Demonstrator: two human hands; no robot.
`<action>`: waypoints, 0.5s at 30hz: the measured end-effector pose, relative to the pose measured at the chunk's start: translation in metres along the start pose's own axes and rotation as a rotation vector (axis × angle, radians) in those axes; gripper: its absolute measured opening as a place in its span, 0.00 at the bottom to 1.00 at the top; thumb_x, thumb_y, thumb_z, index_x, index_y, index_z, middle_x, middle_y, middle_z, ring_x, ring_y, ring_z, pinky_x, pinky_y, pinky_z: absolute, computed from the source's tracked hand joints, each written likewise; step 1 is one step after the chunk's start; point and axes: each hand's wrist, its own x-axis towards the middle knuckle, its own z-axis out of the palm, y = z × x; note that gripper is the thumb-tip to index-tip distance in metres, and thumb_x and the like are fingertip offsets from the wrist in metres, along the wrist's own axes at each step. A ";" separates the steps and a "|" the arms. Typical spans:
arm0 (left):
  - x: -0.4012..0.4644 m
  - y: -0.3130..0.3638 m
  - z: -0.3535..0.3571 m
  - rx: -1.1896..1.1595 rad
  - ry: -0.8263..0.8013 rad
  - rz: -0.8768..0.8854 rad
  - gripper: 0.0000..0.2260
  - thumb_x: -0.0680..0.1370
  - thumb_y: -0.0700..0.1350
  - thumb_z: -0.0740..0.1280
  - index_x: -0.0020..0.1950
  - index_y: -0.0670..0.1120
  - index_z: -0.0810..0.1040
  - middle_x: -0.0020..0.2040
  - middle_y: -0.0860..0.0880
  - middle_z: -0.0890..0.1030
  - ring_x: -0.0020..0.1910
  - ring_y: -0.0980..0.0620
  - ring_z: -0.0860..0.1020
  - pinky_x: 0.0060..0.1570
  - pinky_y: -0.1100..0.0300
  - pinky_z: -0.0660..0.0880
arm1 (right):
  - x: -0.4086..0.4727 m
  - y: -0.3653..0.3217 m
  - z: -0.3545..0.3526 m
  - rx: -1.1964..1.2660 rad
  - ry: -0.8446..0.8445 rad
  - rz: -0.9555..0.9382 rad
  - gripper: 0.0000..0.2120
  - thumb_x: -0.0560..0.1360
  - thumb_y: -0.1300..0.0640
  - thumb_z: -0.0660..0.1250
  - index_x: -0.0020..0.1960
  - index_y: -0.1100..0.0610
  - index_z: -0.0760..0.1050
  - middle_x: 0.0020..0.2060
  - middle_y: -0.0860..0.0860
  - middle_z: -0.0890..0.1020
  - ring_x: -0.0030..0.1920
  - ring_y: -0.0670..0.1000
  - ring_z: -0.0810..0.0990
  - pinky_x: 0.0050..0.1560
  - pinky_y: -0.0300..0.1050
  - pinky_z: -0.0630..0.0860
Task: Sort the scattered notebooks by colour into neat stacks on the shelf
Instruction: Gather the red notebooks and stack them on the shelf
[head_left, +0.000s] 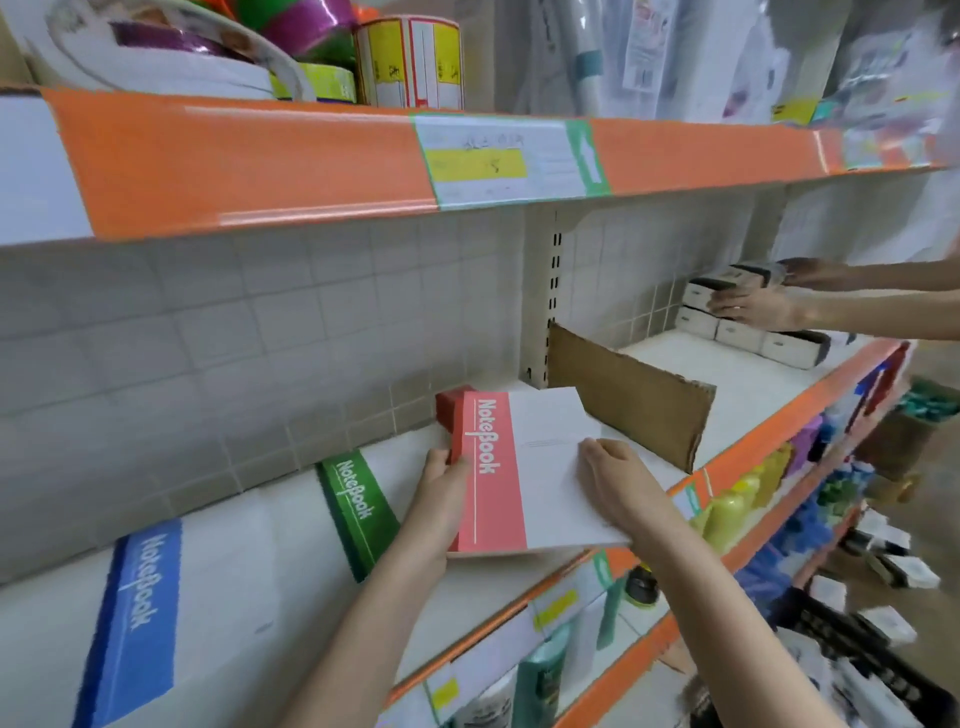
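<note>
Both forearms reach in from 6 o'clock; the left hand pinches the red spine edge of the red notebook stack, and the right hand lies spread flat on its white cover. At 3 o'clock of the stack a cardboard divider stands upright on the shelf. At 9 o'clock lie the green notebook stack and the blue notebook stack; each band reads "NoteBook"
</note>
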 end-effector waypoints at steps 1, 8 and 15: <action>0.006 0.001 0.004 -0.011 0.030 0.000 0.12 0.81 0.56 0.57 0.62 0.52 0.69 0.46 0.51 0.83 0.38 0.54 0.83 0.29 0.64 0.75 | 0.012 -0.001 -0.001 0.004 -0.044 -0.011 0.18 0.82 0.53 0.51 0.53 0.65 0.74 0.42 0.55 0.75 0.39 0.53 0.73 0.34 0.42 0.67; 0.047 0.006 0.032 -0.045 0.242 -0.029 0.06 0.83 0.51 0.56 0.55 0.51 0.69 0.43 0.50 0.82 0.31 0.57 0.82 0.24 0.67 0.73 | 0.086 -0.004 -0.010 0.030 -0.279 -0.029 0.20 0.81 0.54 0.51 0.56 0.71 0.70 0.42 0.57 0.71 0.41 0.54 0.72 0.42 0.45 0.67; 0.083 0.002 0.046 -0.073 0.401 -0.047 0.07 0.82 0.48 0.59 0.49 0.48 0.73 0.39 0.49 0.83 0.36 0.52 0.82 0.37 0.59 0.76 | 0.142 -0.007 -0.020 -0.022 -0.416 -0.115 0.13 0.82 0.53 0.52 0.44 0.58 0.69 0.36 0.56 0.68 0.34 0.53 0.68 0.35 0.43 0.63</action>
